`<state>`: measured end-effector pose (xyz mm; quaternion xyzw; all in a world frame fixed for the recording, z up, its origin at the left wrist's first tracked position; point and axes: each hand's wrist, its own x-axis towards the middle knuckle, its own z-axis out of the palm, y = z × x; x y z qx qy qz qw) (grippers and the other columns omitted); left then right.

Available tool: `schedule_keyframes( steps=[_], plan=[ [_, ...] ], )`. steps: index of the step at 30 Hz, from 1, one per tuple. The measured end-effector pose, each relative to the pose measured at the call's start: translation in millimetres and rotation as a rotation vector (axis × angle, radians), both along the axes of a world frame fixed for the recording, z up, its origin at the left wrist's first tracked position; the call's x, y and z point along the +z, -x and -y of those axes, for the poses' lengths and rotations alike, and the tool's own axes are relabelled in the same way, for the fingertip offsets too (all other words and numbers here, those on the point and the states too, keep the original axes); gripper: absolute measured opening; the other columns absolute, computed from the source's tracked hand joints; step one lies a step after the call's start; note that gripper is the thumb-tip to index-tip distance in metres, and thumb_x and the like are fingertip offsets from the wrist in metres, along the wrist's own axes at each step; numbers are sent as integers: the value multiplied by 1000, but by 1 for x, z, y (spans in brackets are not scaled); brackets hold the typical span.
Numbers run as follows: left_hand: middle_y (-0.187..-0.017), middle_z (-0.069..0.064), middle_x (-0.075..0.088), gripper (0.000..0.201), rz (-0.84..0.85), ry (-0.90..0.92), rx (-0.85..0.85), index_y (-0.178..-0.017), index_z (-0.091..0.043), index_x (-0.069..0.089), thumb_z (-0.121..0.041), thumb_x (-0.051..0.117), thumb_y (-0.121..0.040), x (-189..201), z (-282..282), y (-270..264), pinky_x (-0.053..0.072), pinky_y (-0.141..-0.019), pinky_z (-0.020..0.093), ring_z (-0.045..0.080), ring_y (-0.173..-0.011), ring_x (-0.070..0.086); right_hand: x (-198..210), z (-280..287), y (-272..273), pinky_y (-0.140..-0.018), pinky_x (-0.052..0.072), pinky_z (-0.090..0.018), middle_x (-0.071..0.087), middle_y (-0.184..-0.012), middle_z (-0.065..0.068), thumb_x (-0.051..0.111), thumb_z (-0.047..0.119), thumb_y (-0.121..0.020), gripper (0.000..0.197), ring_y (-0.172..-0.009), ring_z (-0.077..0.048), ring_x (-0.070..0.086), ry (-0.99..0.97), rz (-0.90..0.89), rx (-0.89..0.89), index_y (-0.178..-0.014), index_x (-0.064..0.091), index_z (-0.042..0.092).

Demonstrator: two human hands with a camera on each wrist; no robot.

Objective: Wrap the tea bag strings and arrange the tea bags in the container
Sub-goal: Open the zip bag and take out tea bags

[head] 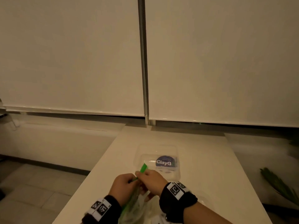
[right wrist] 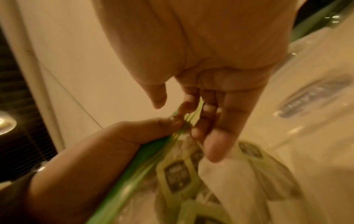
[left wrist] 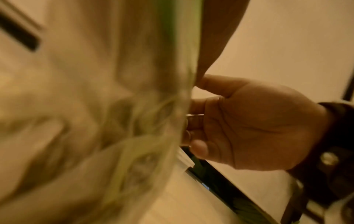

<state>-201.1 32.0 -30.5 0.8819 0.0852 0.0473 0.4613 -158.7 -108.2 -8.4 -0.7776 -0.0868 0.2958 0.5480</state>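
Both hands pinched the green zip strip (right wrist: pixel 122 178) of a clear bag (head: pixel 137 207) of tea bags (right wrist: pixel 176 175), left hand (head: pixel 123 186) and right hand (head: pixel 152 180) apparently parting it, just before the open container (head: pixel 174 173) on the surface (head: pixel 210 159).

Tea bags (right wrist: pixel 178 175) with green tags inside clear green-edged pouch; clear container (head: pixel 159 160) open beyond.

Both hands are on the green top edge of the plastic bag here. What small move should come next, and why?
Probably pull the green zip strip apart. The left hand and right hand each pinch that edge of the bag at one spot, and the tea bags are inside it, while the clear container beyond sits open. Whether the strip has already begun to part is too blurred to tell.
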Motion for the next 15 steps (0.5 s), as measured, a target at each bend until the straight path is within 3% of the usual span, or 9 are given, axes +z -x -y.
schedule_keyframes(
  steps=[3,5,7,9,11,13,15],
  plan=[
    [-55,-1,60,25,-79,152,-37,-61,-8,67,-8,65,-86,-8,5,0,41,-57,23,5,-51,50,-17,3,2,-60,57,-38,55,-67,-7,59,36,-94,29,-52,-18,56,-67,-66,-159,-88,47,10],
    [-57,3,63,26,-152,296,-65,-66,-6,70,-2,59,-89,-9,6,-1,42,-53,22,9,-51,54,-24,7,1,-64,59,-42,57,-66,-9,66,31,-89,29,-53,-22,59,-83,-72,-231,-86,45,10],
    [-68,19,67,21,-212,445,-77,-77,7,71,2,56,-90,-9,7,-1,48,-55,24,22,-61,61,-28,11,2,-68,60,-50,65,-76,-16,71,27,-84,31,-64,-30,68,-107,-84,-267,-86,47,8],
    [-76,28,67,16,-229,504,-93,-79,10,69,4,57,-89,-11,11,1,52,-63,30,29,-69,63,-29,14,5,-66,60,-53,68,-92,-26,76,23,-80,33,-75,-36,72,-168,-117,-303,-89,49,5],
    [-70,22,67,17,-222,512,-73,-72,3,67,8,60,-86,-14,16,2,56,-64,34,28,-66,65,-30,16,9,-63,60,-51,67,-96,-30,77,19,-80,32,-77,-39,71,-192,-112,-319,-90,52,1],
    [-66,20,66,15,-218,517,-33,-73,1,65,10,61,-85,-17,22,2,58,-65,39,30,-64,65,-30,18,12,-63,60,-49,66,-87,-29,75,15,-81,25,-74,-40,70,-167,-78,-318,-86,57,-2],
    [-62,19,64,12,-210,519,-28,-74,3,63,7,63,-85,-17,26,3,57,-59,36,28,-56,63,-30,19,13,-65,60,-51,64,-77,-25,67,7,-83,12,-69,-40,68,-133,-53,-312,-78,61,-3]
  ],
)
